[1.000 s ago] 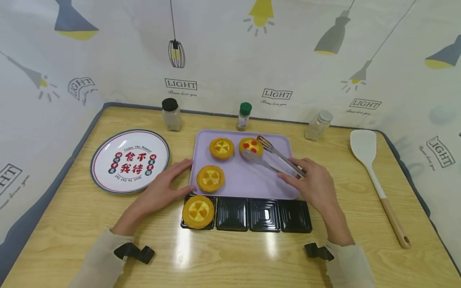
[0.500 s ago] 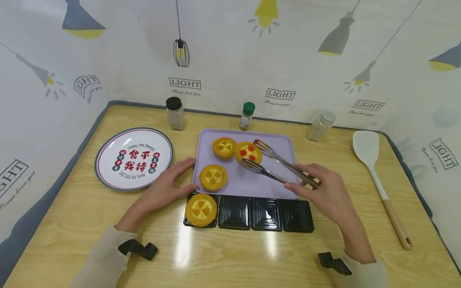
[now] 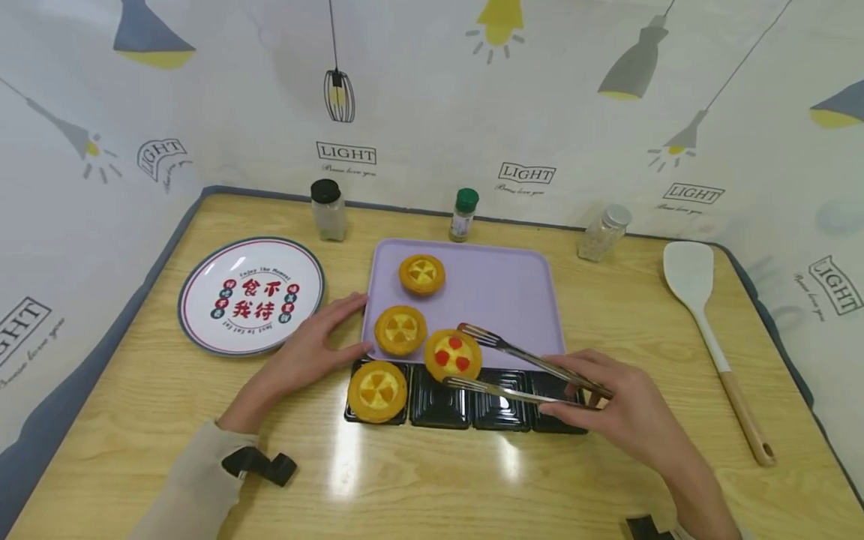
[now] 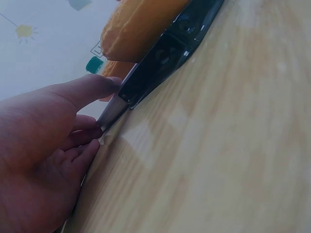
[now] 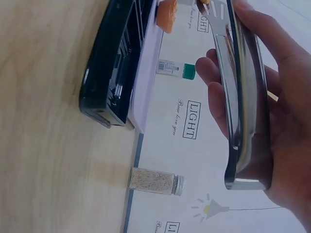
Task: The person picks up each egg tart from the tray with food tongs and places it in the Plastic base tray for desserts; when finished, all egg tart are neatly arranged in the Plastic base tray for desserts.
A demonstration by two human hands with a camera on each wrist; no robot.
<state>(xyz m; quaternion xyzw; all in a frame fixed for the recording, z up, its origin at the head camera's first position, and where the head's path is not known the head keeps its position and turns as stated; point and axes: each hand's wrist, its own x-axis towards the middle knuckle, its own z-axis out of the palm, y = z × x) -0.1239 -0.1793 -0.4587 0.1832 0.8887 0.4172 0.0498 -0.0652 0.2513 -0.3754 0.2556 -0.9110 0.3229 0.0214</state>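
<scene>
My right hand holds metal tongs. Between their tips is an egg tart with red toppings, over the purple tray's front edge and the second compartment of a black divided tray. At the purple tray's left edge, my left hand rests with thumb and fingers spread; the left wrist view shows its thumb touching the rim. Two yellow-topped tarts, a rear one and a front one, lie on the purple tray. Another tart sits in the leftmost black compartment.
A round plate with red characters lies at the left. Along the back stand a black-capped jar, a green-capped bottle and a silver-capped jar. A white spatula with a wooden handle lies at the right.
My right hand has brought the tongs and the red-topped tart from the back of the purple tray toward its front edge. My left hand stays at the tray's left edge.
</scene>
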